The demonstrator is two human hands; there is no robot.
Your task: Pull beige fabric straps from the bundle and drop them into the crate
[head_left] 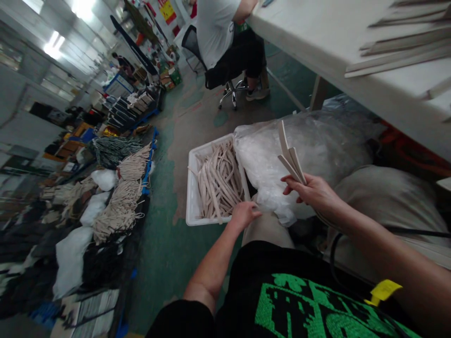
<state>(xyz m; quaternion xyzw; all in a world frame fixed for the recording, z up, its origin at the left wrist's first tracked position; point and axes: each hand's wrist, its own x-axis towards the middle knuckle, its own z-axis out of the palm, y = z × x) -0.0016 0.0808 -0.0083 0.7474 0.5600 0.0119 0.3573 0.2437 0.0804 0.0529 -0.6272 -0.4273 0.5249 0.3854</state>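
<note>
My right hand [303, 188] is closed around several flat beige strips [291, 157], which fan out upward from the fingers. Beside the lower right corner of a white plastic bin [192, 188] is my left hand [245, 216], above my knee. Its fingers are slightly bent and apart, and I see nothing held in them. Inside the bin lies a tangled heap of similar beige strips [220, 180]. Right of the bin a large clear plastic bag [268, 150] bulges below my right hand.
A pale table [317, 33] at upper right carries more flat strips [398, 56]. Ahead, a person [218, 33] sits on a wheeled office chair [225, 77]. Bundles of beige cords [116, 206] and white sacks [70, 258] are piled on the left. A dark cable [333, 253] runs by my right forearm.
</note>
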